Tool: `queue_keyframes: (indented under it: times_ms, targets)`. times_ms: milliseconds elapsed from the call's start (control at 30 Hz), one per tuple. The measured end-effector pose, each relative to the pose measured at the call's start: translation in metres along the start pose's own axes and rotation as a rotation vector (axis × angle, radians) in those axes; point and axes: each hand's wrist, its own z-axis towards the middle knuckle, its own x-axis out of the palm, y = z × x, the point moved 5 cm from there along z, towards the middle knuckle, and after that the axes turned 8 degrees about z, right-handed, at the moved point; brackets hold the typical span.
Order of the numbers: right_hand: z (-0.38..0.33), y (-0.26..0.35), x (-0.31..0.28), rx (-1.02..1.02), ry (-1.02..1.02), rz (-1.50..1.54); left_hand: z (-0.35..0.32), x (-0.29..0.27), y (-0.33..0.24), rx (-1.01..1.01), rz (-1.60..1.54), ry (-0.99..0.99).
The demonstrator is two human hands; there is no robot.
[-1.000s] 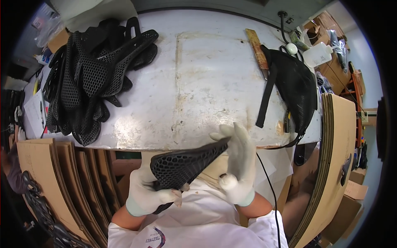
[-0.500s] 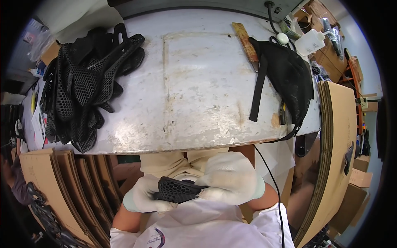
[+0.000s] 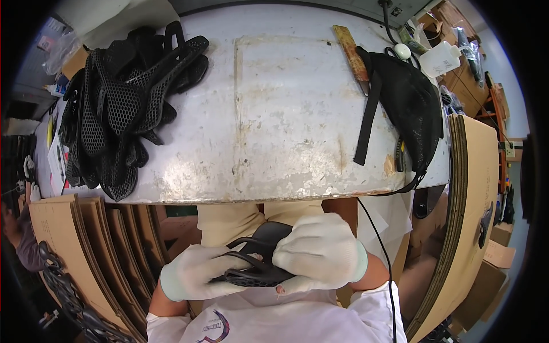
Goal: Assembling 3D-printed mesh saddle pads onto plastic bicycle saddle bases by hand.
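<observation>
1. The person sits at the worn white table (image 3: 286, 114) and holds a black lattice saddle piece (image 3: 260, 260) low in the lap, below the table's near edge and close against the shirt.
2. The left hand (image 3: 200, 271), in a white glove, is closed around the piece's left end from below; the right hand (image 3: 320, 260), also gloved, is clamped over its top and right end.
3. To handle it well, I would keep both grips firm and the piece braced against the body, so the thin rails do not twist.
4. The right glove covers most of the piece, so its far end and what the fingers press on cannot be made out.
5. A pile of similar black lattice pieces (image 3: 120, 108) lies on the table's left; a black mesh bag (image 3: 412, 108) lies on its right, partly over the edge.
</observation>
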Motion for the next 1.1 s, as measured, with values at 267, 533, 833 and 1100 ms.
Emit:
queue_keyframes:
  times_ms: [267, 533, 833, 1100]
  targets:
    - [0.006, -0.007, 0.002, 0.08, -0.031, 0.081, 0.004, -0.001, 0.011, -0.022, -0.01, -0.028]
    - [0.006, -0.01, 0.002, 0.066, -0.065, 0.197, 0.003, -0.001, 0.009, 0.048, -0.048, -0.08]
    - [0.009, -0.02, -0.011, 0.049, -0.193, 0.034, 0.015, 0.0, -0.024, -0.16, 0.288, -0.101]
    - [0.006, -0.016, 0.0, 0.166, -0.265, -0.119, 0.032, 0.001, -0.034, -0.167, 0.208, -0.138]
